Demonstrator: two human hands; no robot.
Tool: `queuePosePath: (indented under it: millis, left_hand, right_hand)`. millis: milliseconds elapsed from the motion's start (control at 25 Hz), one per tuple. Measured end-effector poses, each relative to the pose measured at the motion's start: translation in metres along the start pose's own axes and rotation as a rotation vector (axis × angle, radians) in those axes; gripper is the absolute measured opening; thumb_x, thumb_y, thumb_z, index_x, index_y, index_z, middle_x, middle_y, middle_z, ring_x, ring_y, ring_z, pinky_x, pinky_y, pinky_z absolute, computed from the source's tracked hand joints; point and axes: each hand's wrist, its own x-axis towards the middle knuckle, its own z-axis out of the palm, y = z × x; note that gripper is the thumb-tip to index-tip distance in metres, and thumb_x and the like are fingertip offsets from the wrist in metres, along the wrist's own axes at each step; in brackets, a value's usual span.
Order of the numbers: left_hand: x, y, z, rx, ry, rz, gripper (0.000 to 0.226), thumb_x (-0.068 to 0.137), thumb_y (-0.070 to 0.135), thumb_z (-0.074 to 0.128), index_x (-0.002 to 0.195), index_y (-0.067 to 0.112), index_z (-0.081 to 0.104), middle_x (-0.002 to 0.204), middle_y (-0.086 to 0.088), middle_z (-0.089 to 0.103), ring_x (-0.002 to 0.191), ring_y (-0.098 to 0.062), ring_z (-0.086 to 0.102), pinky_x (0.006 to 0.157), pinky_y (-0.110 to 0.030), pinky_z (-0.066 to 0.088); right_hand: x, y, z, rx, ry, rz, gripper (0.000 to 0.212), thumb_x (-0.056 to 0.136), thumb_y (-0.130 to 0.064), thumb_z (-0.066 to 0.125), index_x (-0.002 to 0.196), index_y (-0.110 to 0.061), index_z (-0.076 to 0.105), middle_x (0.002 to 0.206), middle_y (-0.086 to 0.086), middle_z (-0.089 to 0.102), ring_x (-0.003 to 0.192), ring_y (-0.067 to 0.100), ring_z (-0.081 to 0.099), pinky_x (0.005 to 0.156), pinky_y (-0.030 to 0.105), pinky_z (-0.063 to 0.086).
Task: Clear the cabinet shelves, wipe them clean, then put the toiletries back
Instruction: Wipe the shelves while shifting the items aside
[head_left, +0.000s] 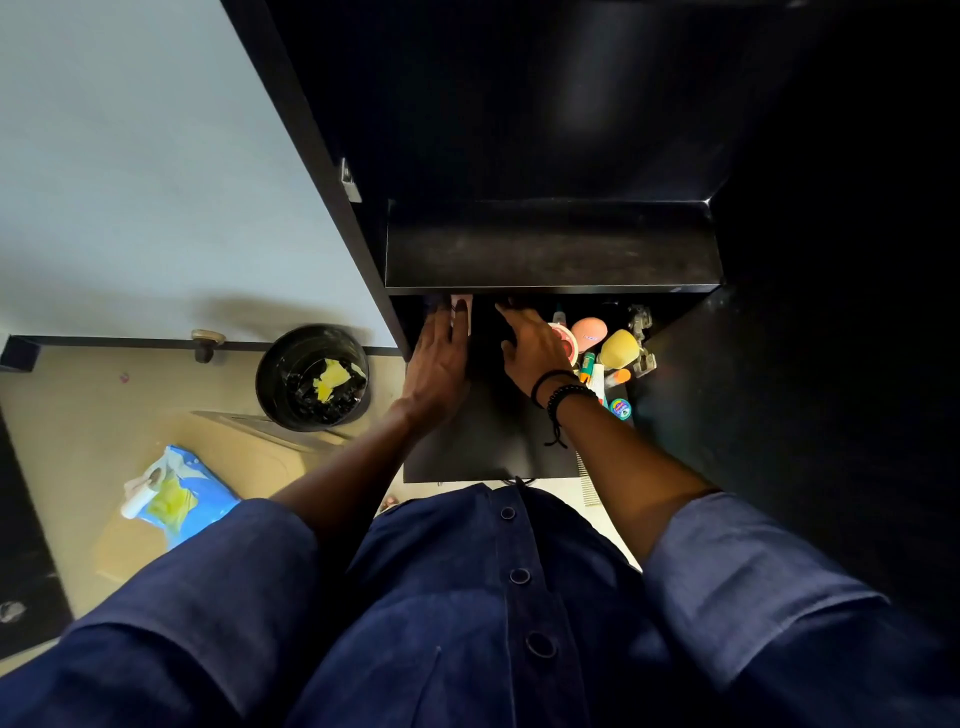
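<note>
The person leans over the black cabinet (311, 130). The upper shelf (550, 249) is bare and shows a dull film of dust. The toiletries (602, 358) are on the lower shelf (488, 447), crowded in its right part: a round pink tin (565, 340), a yellow sponge (621, 349), some small tubes and a little round jar (621, 408) near the front edge. One pink-white container (464, 312) stands apart at the back left, half under the upper shelf.

The left hand (439, 358) reaches to this container and its fingers lie against it. The shelf edge hides the tips, so I cannot tell if the grip is closed around it. The right hand (532, 345) has its grip wide open, with fingers spread and holding nothing, just beside the pink tin.

Several things could go wrong, in my judgement. The container sits deep under the upper shelf, so if it is lifted too steeply, it or the knuckles may knock the shelf edge and it may drop. The right wrist and its bracelets (563, 389) pass close over the tubes. A careless sideways move may sweep them over. The little jar is near the front edge and could be pushed down to the floor.
</note>
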Motion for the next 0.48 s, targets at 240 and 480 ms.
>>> queuePosePath:
  millis: [240, 480]
  left_hand:
    - [-0.014, 0.007, 0.019, 0.047, -0.093, 0.081, 0.088, 0.078, -0.006, 0.056, 0.151, 0.006, 0.007, 0.158, -0.018, 0.002, 0.147, -0.031, 0.002, 0.119, -0.034, 0.007]
    - [-0.028, -0.001, 0.029, 0.046, -0.187, 0.077, 0.087, 0.082, 0.000, 0.060, 0.151, 0.007, 0.007, 0.159, -0.014, -0.002, 0.147, -0.027, -0.003, 0.117, -0.029, 0.002]
  right_hand:
    - [0.006, 0.045, 0.002, -0.299, -0.138, 0.161, 0.083, 0.076, -0.019, 0.072, 0.146, -0.014, 0.028, 0.149, 0.016, 0.030, 0.135, 0.036, 0.029, 0.109, 0.042, 0.035]
    - [0.013, 0.061, 0.005, -0.432, -0.233, 0.128, 0.091, 0.074, -0.021, 0.075, 0.148, -0.015, 0.022, 0.153, 0.014, 0.023, 0.136, 0.039, 0.027, 0.102, 0.048, 0.041]
